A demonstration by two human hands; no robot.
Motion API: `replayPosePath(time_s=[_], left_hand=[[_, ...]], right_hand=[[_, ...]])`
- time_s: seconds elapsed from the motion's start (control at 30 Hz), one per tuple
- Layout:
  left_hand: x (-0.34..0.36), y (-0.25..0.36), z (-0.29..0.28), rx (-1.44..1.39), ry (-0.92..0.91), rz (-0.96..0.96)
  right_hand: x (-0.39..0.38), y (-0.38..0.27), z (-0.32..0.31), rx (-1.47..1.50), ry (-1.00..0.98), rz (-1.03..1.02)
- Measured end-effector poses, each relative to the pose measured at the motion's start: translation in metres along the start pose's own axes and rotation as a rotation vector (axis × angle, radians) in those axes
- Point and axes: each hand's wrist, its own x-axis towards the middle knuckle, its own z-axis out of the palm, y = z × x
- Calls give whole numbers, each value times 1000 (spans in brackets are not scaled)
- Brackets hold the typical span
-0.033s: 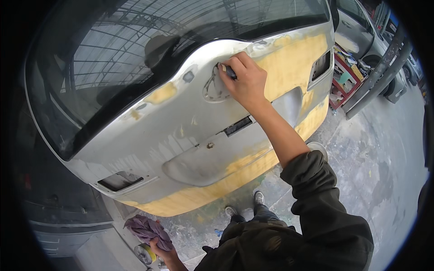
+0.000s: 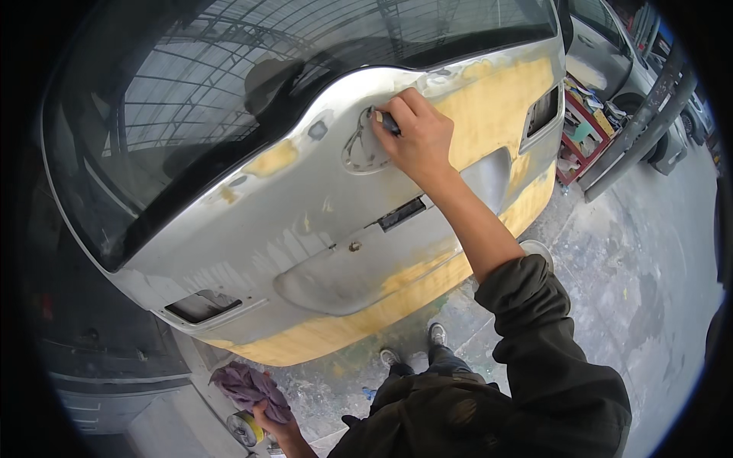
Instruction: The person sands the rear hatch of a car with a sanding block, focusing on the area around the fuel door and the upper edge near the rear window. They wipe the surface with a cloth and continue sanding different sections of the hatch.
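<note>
A car tailgate (image 2: 305, 210), grey with sanded yellow filler patches, spans the view ahead of me. My right hand (image 2: 418, 137) is closed around a small dark tool (image 2: 390, 124) whose exact kind I cannot make out. Its tip is at the upper edge of a shallow oval recess (image 2: 366, 151) below the rear window, where dark marks or residue show. Low on the left, my left hand (image 2: 276, 418) grips a crumpled purple rag (image 2: 250, 388). Close beside that hand is a round tin (image 2: 246, 429) with a yellow band; I cannot tell whether the hand touches it.
The dark rear window (image 2: 206, 99) reflects roof trusses. A red shelf cart (image 2: 584, 137) with assorted items and grey posts (image 2: 641, 130) stand at the right, before another car (image 2: 603, 46). Stained concrete floor (image 2: 611, 282) surrounds my shoes. Part of a pale round container (image 2: 537, 250) shows behind my right forearm.
My right hand and the small tool have shifted very slightly to the right. My left hand and the rag look unchanged.
</note>
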Motion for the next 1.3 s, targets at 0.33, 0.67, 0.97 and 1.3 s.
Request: replayPosePath(time_s=[0.33,0.67,0.97,1.3], left_hand=[[0,9,31,-106,-121,-82],[-14,13,36,-10,-82,3],[-14,12,40,-81,-42,-8],[-11,14,28,-13,-120,-26]], right_hand=[[23,29,-1,-45,-27,-398],[-19,8,-18,157,-107,373],[-31,-48,20,301,57,586],[-49,-83,31,308,133,663]])
